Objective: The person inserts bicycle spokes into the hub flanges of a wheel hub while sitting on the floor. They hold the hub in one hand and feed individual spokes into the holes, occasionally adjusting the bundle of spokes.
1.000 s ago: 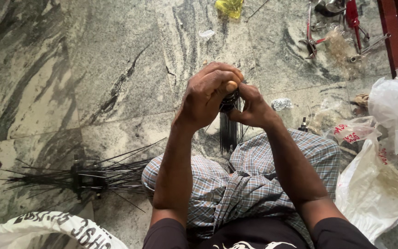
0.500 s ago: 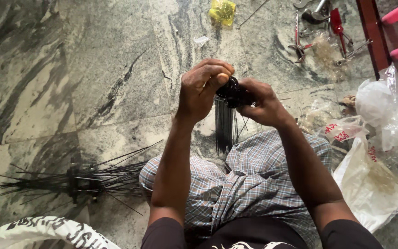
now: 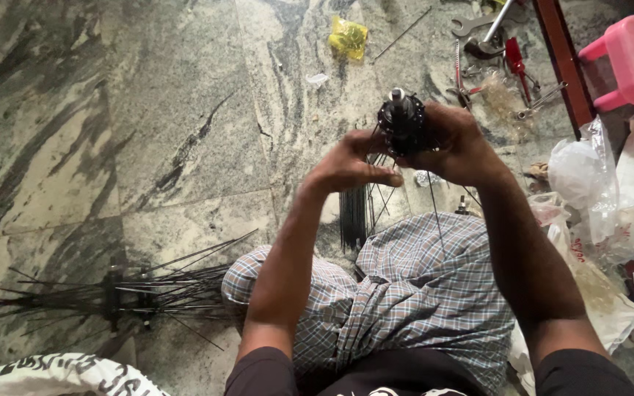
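My right hand (image 3: 458, 143) grips a black wheel hub (image 3: 402, 121) with a silver axle end, held up in front of me. Thin black spokes (image 3: 355, 209) hang down from the hub toward my checked-cloth lap. My left hand (image 3: 348, 166) sits just left of and below the hub, fingers pinched together on what seems to be a spoke near the hub flange.
A second hub with spokes fanned out (image 3: 122, 293) lies on the marble floor at left. Spanners and red-handled tools (image 3: 500, 44) lie at top right beside a pink plastic stool (image 3: 632, 62). Plastic bags (image 3: 610, 191) pile at right; a yellow wrapper (image 3: 348, 37) lies ahead.
Both hands have lifted and shifted right with the hub. The left hand came off the top of the hub, which is now exposed with its axle end showing.
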